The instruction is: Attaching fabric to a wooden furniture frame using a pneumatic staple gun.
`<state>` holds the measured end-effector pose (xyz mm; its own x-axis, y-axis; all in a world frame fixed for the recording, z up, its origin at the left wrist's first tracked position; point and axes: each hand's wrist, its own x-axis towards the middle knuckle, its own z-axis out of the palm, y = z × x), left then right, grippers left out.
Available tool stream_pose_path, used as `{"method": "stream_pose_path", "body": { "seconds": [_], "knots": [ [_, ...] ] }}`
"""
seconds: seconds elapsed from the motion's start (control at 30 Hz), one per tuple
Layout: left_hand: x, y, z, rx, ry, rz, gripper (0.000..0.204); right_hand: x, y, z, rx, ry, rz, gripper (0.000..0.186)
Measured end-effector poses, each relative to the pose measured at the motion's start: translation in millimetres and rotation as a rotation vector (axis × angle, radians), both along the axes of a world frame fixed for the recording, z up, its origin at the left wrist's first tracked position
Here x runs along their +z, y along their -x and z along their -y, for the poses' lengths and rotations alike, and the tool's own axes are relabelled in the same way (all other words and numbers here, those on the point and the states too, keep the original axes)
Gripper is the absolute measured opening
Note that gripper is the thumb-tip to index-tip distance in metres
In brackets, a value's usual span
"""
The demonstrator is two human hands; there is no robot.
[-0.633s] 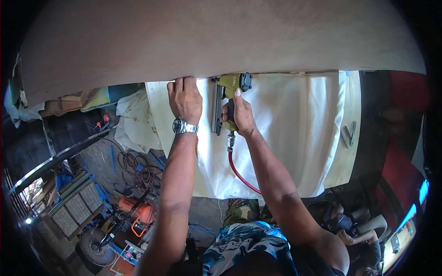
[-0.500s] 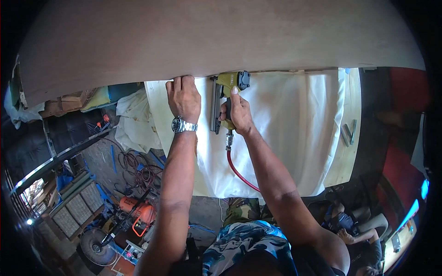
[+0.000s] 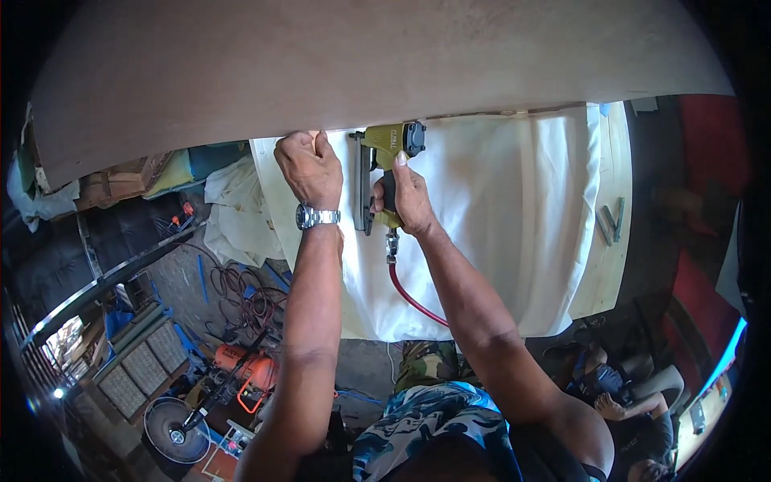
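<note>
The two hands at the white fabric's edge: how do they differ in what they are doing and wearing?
The left hand pinches the white fabric at the brown board; the right hand grips a yellow pneumatic stapler with a red hose. The left wears a metal wristwatch; the right wrist is bare. Both reach up side by side.

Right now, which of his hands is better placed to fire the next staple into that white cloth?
The right hand. It already grips the yellow staple gun, whose nose sits at the cloth's edge under the brown board. The left hand is busy pinching the white cloth beside it.
</note>
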<state>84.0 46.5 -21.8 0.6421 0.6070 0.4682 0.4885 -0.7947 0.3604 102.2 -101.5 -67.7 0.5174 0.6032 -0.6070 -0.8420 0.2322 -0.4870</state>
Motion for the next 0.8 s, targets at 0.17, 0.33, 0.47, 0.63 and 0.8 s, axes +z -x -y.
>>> {"method": "stream_pose_path", "body": {
  "seconds": [0.17, 0.33, 0.47, 0.63, 0.8],
  "knots": [
    [2.4, -0.7, 3.8, 0.061, 0.142, 0.042, 0.032, 1.9, -0.7, -1.1, 0.014, 0.008, 0.037, 0.062],
    [5.2, -2.0, 4.3, 0.076, 0.14, 0.043, 0.032, 5.4, -7.5, -4.7, 0.067, 0.064, 0.098, 0.064],
    [4.3, 0.6, 3.3, 0.074, 0.158, 0.073, 0.032, 8.0, -2.4, 2.1, 0.064, 0.016, 0.045, 0.068],
    [3.8, -0.1, 3.7, 0.074, 0.149, 0.093, 0.033, 15.3, -5.5, 0.6, 0.076, -0.036, 0.069, 0.067],
    [3.6, 0.2, 3.6, 0.072, 0.119, 0.089, 0.034, 17.4, -8.9, -4.3, 0.129, -0.002, 0.119, 0.067]
  ]
}}
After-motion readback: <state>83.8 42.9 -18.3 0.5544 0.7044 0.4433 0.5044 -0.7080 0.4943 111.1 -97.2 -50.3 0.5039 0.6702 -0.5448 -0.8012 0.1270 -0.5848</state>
